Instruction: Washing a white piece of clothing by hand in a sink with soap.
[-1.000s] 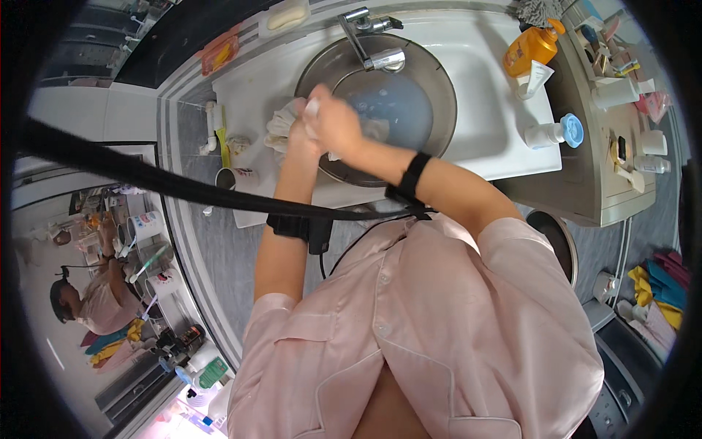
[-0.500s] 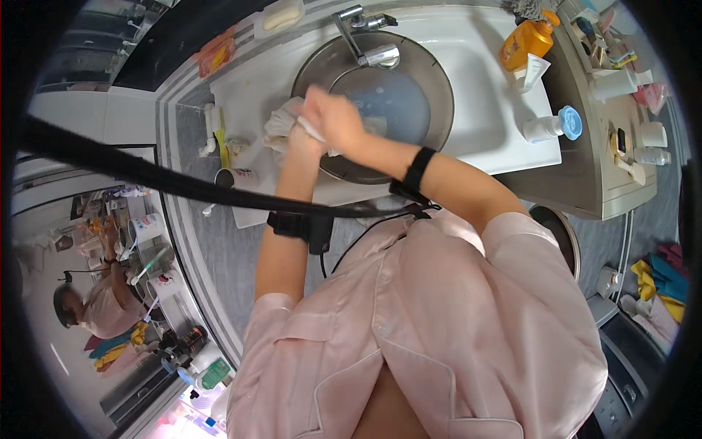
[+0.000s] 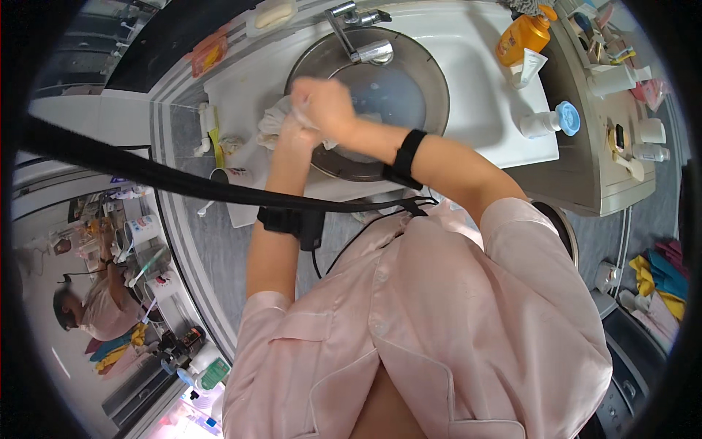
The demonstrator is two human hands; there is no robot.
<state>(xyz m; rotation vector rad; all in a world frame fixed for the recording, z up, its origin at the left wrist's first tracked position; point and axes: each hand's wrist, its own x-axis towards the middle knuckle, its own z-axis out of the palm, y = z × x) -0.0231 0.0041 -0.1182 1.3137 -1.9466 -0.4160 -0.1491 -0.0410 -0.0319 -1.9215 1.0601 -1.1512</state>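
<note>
Over the left rim of a round metal basin (image 3: 434, 102), my two hands are together on a wet white cloth (image 3: 272, 126). My right hand (image 3: 325, 108) is closed in a fist, on top, with a bit of the cloth showing beneath it. Under it, my left hand (image 3: 298, 132) is bent round the cloth, its fingers mostly hidden. The bunched cloth hangs out to the left of my hands, at the basin's edge. Cloudy bluish water (image 3: 395, 99) with a few suds lies in the basin, and more pale fabric seems to be in it near my right wrist.
A chrome faucet (image 3: 362, 45) reaches over the basin, which stands in a white sink (image 3: 475, 95). Along the right side are an orange pump bottle (image 3: 523, 40), a white tube (image 3: 529, 67) and a blue-topped bottle (image 3: 545, 124). A soap dish (image 3: 272, 16) sits at the back left. A black cable (image 3: 219, 192) crosses the view.
My right fist has shifted slightly up and to the left over my left hand, still on the cloth. The whole view has moved a little too.
</note>
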